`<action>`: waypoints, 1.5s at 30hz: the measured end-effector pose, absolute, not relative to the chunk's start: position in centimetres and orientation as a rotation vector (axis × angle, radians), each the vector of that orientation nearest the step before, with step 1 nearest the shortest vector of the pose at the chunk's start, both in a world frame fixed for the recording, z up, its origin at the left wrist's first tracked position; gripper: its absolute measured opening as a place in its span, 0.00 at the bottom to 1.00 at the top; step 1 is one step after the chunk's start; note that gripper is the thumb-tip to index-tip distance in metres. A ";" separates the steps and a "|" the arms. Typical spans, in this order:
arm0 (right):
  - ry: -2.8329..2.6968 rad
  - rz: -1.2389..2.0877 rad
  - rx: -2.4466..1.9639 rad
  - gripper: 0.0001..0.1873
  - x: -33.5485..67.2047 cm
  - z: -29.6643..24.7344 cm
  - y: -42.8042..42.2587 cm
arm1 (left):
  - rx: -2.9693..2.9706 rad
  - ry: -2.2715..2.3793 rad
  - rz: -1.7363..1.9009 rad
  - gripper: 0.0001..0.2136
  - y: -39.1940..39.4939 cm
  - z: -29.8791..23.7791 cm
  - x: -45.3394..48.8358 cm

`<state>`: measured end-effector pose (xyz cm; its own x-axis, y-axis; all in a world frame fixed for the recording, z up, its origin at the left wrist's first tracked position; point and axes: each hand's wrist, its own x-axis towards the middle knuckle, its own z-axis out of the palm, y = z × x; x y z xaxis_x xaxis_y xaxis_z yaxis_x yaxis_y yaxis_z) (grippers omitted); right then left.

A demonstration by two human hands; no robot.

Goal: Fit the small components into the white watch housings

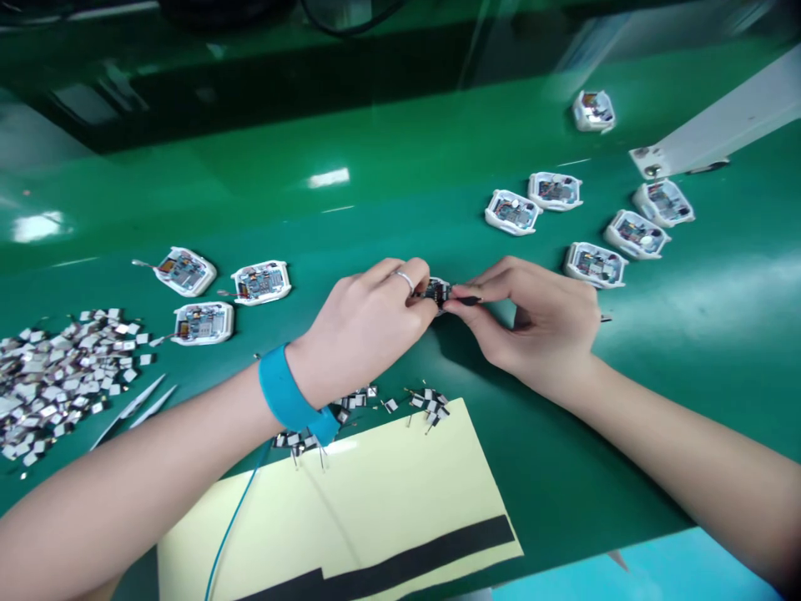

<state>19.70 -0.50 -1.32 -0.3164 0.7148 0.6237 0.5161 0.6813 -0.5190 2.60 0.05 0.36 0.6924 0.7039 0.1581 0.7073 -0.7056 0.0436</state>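
Note:
At the middle of the green bench, my left hand [381, 313] is closed around a small white watch case with a circuit board [437, 290] in it. A ring and a blue wrist strap [289, 388] are on that arm. Thumb and forefinger of my right hand [531, 313] pinch a small black piece [467, 299] at the right edge of the board. My left fingers cover most of the case, so the contact between piece and board is hidden. Below my left wrist lie several small black-and-white parts with wire leads [430, 404].
Open white watch cases with boards stand at left [261, 282] and right [596, 265]. A heap of small white parts [68, 376] lies far left beside tweezers [134, 409]. Yellow sheet [375, 501] lies in front; a white metal bracket [719, 117] reaches in from the right.

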 end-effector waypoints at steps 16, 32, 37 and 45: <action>-2.021 0.397 -0.978 0.09 19.6 -1.8 0.0 | -2.890 -1.176 -0.387 0.11 0.1 0.0 2.4; -2.548 0.066 -1.049 0.08 18.4 0.2 -0.4 | -3.452 -1.409 -0.485 0.37 2.0 1.1 0.4; -2.565 -0.128 -1.064 0.07 17.6 0.4 -0.4 | -3.369 -1.516 -0.678 0.37 2.2 0.1 0.8; -2.527 -0.196 -1.029 0.04 18.1 3.8 0.3 | -3.258 -1.567 -1.068 0.32 0.8 2.6 0.8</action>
